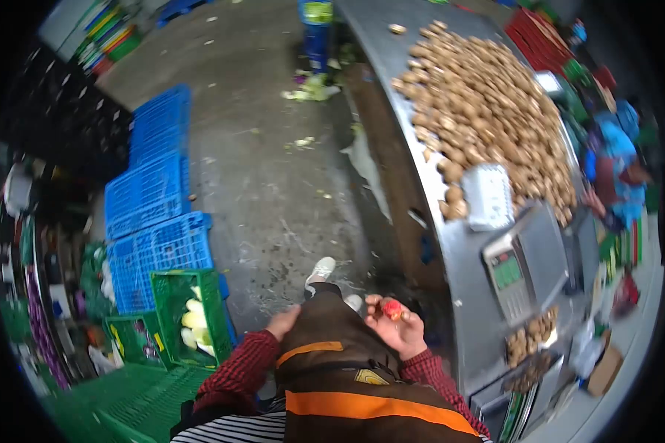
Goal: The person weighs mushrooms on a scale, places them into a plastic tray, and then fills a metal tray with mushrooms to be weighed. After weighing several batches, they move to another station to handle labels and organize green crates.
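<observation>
My right hand (397, 332) is turned palm up in front of the brown apron, its fingers curled around a small red object (393, 308) with a paler patch. Its exact kind is too small to make out. On the other side, my left hand (282, 323) hangs beside the apron (325, 325), and its fingers are mostly hidden from view. Right of my right hand stands a metal table (451, 273) with a large heap of brown mushrooms (488, 103). A white punnet (488, 196) and a weighing scale (517, 269) are on that table.
Blue plastic pallets (155, 192) line the left side, with a green crate (192, 317) of pale vegetables near them. Leaf scraps (314, 88) lie on the wet floor by a blue bin (316, 40). Across the table is another person (617, 162) in blue.
</observation>
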Demonstrator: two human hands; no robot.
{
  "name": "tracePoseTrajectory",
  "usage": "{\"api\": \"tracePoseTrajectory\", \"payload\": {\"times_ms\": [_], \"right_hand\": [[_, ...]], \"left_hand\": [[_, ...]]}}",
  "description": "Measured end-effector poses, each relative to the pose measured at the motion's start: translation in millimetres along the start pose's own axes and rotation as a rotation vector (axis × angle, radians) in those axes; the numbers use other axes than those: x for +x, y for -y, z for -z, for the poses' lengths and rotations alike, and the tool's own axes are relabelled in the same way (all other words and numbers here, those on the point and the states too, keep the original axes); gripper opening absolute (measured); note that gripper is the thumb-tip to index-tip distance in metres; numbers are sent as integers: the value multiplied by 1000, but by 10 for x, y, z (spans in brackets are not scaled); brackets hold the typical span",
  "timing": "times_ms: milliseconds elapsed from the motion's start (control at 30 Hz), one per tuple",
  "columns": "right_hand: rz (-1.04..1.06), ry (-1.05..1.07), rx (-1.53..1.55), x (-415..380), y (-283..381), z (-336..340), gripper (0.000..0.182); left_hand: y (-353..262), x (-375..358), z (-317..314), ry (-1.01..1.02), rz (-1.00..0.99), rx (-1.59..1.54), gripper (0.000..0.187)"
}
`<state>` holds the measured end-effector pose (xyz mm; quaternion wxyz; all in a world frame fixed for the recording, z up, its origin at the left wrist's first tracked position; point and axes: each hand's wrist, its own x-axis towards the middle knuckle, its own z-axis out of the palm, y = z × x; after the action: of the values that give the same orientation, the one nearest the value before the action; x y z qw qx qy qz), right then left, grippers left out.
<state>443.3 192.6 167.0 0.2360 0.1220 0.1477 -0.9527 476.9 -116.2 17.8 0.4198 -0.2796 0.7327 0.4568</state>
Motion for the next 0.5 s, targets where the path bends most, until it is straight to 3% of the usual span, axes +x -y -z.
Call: {"api": "tracePoseTrajectory", "payload": {"times_ms": [67, 100, 267, 300, 433, 500], "right_hand": [[-135, -38, -12, 313, -331, -92, 43], [-197, -53, -18, 492, -455, -156, 42], [-313, 47, -81, 1810, -841, -528, 46], [-332, 4, -76, 2068, -953, -560, 45], [-402, -127, -73, 2861, -1387, -761, 44], [-489, -156, -55, 3137, -1573, -823, 48]], "left_hand": [[-146, -82, 134, 78, 218, -33, 64], [-59, 12, 252, 63, 221, -66, 64], [-24, 429, 1179, -180, -88, -501, 64], [-39, 528, 1427, -307, -100, -461, 56], [127, 1073, 2538, -441, -64, -311, 45], [120, 1253, 3129, -366, -67, -596, 39]]}}
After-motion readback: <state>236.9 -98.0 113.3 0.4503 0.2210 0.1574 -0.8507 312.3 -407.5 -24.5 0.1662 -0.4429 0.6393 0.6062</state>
